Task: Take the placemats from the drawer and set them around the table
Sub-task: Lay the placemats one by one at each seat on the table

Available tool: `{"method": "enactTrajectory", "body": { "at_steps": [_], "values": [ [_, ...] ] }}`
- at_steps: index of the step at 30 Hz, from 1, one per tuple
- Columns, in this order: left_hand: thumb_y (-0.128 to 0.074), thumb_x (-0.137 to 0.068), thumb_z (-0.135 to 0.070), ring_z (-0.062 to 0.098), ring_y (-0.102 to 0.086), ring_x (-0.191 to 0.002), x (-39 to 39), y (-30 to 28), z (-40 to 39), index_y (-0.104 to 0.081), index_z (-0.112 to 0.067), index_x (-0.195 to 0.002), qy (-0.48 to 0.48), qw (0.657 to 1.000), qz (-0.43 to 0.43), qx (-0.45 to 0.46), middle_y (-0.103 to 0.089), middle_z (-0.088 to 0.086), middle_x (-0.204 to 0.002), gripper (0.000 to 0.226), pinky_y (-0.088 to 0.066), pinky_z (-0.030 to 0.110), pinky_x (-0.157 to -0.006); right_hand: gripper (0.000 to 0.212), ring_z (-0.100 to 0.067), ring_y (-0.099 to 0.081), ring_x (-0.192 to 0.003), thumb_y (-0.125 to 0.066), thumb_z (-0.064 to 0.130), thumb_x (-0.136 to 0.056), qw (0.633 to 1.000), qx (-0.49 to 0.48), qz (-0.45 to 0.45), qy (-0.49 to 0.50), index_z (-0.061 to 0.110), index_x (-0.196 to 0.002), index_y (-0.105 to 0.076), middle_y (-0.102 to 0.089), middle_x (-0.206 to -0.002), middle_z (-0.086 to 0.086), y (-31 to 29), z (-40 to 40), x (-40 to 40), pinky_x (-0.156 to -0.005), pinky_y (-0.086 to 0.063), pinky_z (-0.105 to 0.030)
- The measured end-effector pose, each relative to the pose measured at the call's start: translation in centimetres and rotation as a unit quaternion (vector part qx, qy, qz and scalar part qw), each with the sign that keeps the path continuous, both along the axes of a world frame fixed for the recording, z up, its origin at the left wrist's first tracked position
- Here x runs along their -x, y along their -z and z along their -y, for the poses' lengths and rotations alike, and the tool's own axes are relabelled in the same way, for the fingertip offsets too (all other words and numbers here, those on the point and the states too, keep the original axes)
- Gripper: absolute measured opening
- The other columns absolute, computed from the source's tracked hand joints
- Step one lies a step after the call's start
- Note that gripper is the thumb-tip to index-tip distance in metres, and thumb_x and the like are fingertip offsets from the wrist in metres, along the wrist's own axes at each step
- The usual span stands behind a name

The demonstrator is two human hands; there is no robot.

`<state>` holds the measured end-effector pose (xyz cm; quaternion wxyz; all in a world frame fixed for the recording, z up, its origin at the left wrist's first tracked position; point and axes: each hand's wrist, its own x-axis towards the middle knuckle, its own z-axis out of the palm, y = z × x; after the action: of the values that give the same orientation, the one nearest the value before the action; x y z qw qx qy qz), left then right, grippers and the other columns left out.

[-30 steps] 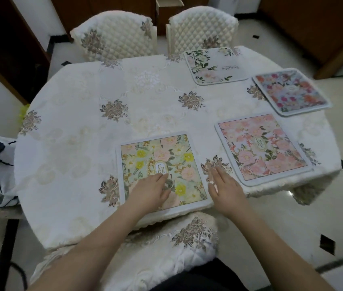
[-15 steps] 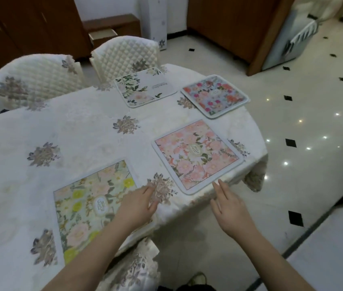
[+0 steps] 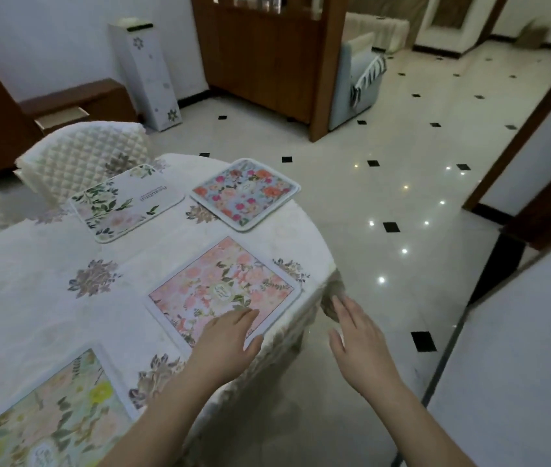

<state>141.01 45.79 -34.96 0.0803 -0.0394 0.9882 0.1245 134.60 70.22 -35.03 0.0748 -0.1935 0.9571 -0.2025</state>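
Observation:
Several floral placemats lie flat on the white-clothed table (image 3: 31, 298). A green-and-yellow placemat (image 3: 45, 419) is at the near left. A pink placemat (image 3: 220, 288) sits by the table's right edge. Farther back are a white leafy placemat (image 3: 125, 202) and a blue placemat with red flowers (image 3: 245, 193). My left hand (image 3: 226, 345) hovers flat, fingers apart, over the near corner of the pink placemat; whether it touches is unclear. My right hand (image 3: 358, 335) is open in the air beyond the table's edge, holding nothing.
Two quilted white chairs (image 3: 82, 153) stand at the table's far side. An open drawer (image 3: 61, 116) shows in the low wooden cabinet behind them. A tall white box (image 3: 146, 72) leans on the wall. Glossy tiled floor (image 3: 402, 183) spreads to the right.
My view has swung right. My left hand moved off the green-and-yellow placemat to over the pink one. My right hand moved right, off the table's edge.

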Motion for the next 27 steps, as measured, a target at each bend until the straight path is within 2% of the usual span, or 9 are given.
{"method": "enactTrajectory", "body": {
  "at_steps": [5,8,11,13,15,17,23,27],
  "values": [
    [-0.03,-0.098,-0.05,0.016,-0.039,-0.14,5.6,-0.2,-2.8,-0.038,-0.024,-0.15,0.041,0.999,-0.016,-0.002,-0.042,-0.006,-0.153,0.059,-0.029,0.037,-0.114,0.061,-0.012,0.001,-0.15,-0.031,0.035,-0.103,0.998,-0.018,-0.002,0.057,0.022,-0.156,-0.003,-0.002,-0.164,0.003,0.0,-2.7,2.7,-0.119,0.0,-0.029],
    [-0.034,-0.091,-0.05,0.019,-0.061,-0.12,8.9,-0.2,-4.4,-0.062,-0.021,-0.133,0.083,0.995,-0.057,0.014,-0.064,-0.003,-0.131,0.057,-0.048,0.04,-0.099,0.067,-0.011,0.002,-0.15,-0.012,0.051,-0.095,0.996,-0.032,0.0,0.082,0.025,-0.156,0.0,0.0,-0.164,0.005,0.3,-3.8,4.3,-0.12,0.0,-0.03],
    [-0.039,-0.088,-0.049,0.019,-0.067,-0.111,11.9,-0.7,-6.0,-0.068,-0.022,-0.124,0.114,0.989,-0.093,0.027,-0.07,-0.003,-0.121,0.053,-0.054,0.04,-0.09,0.08,-0.013,-0.002,-0.15,0.001,0.056,-0.083,0.993,-0.048,-0.009,0.103,0.024,-0.156,-0.007,-0.007,-0.164,0.003,0.9,-5.0,6.0,-0.12,-0.003,-0.03],
    [-0.038,-0.088,-0.049,0.021,-0.066,-0.113,14.1,-0.9,-6.9,-0.067,-0.021,-0.126,0.139,0.985,-0.095,0.029,-0.069,-0.001,-0.123,0.055,-0.053,0.042,-0.092,0.076,-0.015,-0.003,-0.15,-0.005,0.055,-0.088,0.991,-0.06,-0.011,0.119,0.022,-0.156,-0.009,-0.007,-0.164,0.001,0.6,-5.8,7.1,-0.119,-0.003,-0.03],
    [-0.034,-0.09,-0.05,0.023,-0.062,-0.12,16.2,-1.1,-7.4,-0.063,-0.02,-0.131,0.159,0.983,-0.084,0.021,-0.066,0.001,-0.13,0.058,-0.05,0.042,-0.097,0.064,-0.015,-0.001,-0.15,-0.021,0.046,-0.099,0.989,-0.066,-0.014,0.131,0.021,-0.156,-0.007,-0.005,-0.164,0.001,-0.1,-6.3,8.1,-0.116,0.002,-0.028],
    [-0.032,-0.091,-0.051,0.021,-0.057,-0.126,18.3,-1.0,-8.1,-0.059,-0.021,-0.135,0.175,0.98,-0.088,0.018,-0.062,0.0,-0.136,0.06,-0.046,0.041,-0.102,0.062,-0.014,0.002,-0.15,-0.03,0.04,-0.103,0.986,-0.074,-0.017,0.15,0.021,-0.156,-0.003,-0.001,-0.164,0.002,-0.5,-7.1,9.0,-0.113,0.006,-0.026],
    [-0.013,-0.087,-0.057,0.021,-0.039,-0.142,23.0,-1.4,-10.7,-0.042,-0.021,-0.149,0.227,0.97,-0.082,0.003,-0.045,0.0,-0.152,0.077,-0.028,0.039,-0.115,0.062,-0.013,0.003,-0.15,-0.028,0.04,-0.104,0.978,-0.08,-0.013,0.19,0.022,-0.156,0.0,0.001,-0.164,0.003,-0.1,-9.4,11.0,-0.114,0.006,-0.025],
    [-0.013,-0.087,-0.058,0.021,-0.039,-0.142,26.3,-0.6,-12.9,-0.042,-0.022,-0.149,0.237,0.969,-0.073,0.027,-0.045,0.0,-0.152,0.077,-0.028,0.04,-0.115,0.062,-0.014,-0.001,-0.15,-0.023,0.044,-0.101,0.975,-0.084,-0.009,0.203,0.023,-0.156,-0.003,-0.003,-0.164,0.002,0.7,-11.7,13.7,-0.115,0.003,-0.028]
  ]
}}
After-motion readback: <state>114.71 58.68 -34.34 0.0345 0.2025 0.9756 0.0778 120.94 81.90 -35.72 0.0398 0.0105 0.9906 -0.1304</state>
